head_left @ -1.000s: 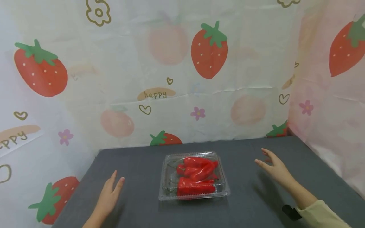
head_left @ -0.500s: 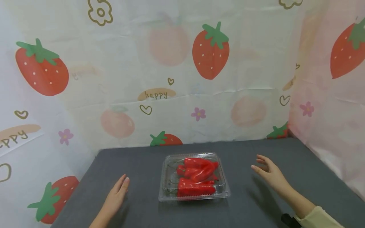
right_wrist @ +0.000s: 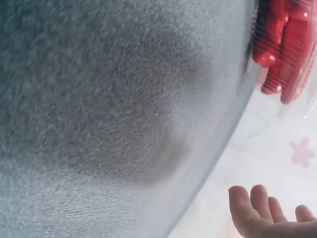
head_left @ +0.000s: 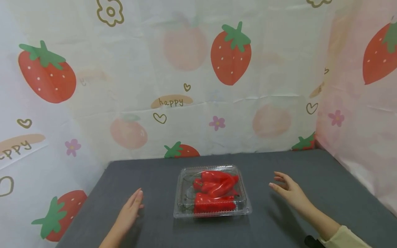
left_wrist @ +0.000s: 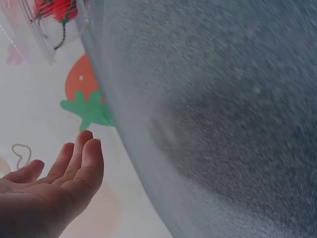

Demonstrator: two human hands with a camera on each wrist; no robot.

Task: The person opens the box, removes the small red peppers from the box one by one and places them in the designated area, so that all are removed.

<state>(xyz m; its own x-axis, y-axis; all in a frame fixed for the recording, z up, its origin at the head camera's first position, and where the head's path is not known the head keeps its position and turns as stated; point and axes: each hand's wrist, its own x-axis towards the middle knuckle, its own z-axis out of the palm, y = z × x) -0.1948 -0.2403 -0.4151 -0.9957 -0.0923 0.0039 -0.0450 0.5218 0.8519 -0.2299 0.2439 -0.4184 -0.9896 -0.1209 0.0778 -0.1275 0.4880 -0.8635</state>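
A clear plastic clamshell box (head_left: 183,193) with its lid down sits mid-table in the head view. Several red peppers (head_left: 217,186) with dark green stems lie inside it. To the box's left, my left hand (head_left: 128,212) hovers over the table, fingers loosely extended and holding nothing. My right hand (head_left: 291,193) is at the box's right, relaxed, its thumb and fingers apart and nothing between them. Neither hand touches the box. In the left wrist view my left hand (left_wrist: 64,188) has its fingers spread; part of the box (left_wrist: 49,29) shows at the top corner.
A dark grey cloth covers the table (head_left: 155,175). Behind it hangs a pale curtain (head_left: 136,86) printed with strawberries, flowers and hearts, and it continues along both sides. A black strap (head_left: 313,242) shows at the right wrist beside a pale sleeve (head_left: 344,237).
Both hands have moved inward toward the box, the left one to the right, the right one to the left and slightly nearer me. The box and peppers stay in place.
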